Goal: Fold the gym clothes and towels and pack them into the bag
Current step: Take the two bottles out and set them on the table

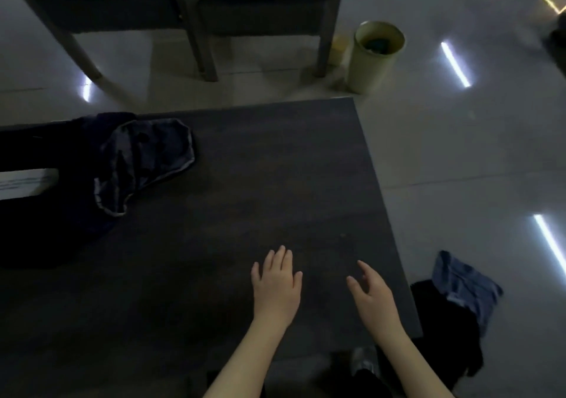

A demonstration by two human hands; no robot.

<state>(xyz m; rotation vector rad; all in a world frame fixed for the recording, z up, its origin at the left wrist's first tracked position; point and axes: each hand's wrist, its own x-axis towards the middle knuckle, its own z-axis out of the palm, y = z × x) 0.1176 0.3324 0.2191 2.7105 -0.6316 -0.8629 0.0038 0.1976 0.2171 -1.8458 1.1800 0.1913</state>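
Note:
My left hand (277,284) lies flat with straight fingers over the dark table (245,183), near its front right part. Beside it my right hand (372,295) hovers with fingers loosely spread and holds nothing. A crumpled dark blue garment (144,158) lies at the table's left side, on top of a larger black mass (46,213) that may be a bag or cloth; I cannot tell which. On the floor to the right of the table lie a blue cloth (465,284) and a black garment (444,324).
A pale green bin (373,57) stands on the shiny grey floor beyond the table's far right corner. Chair or table legs (199,29) rise at the back. A white flat object (24,180) sits at the left edge.

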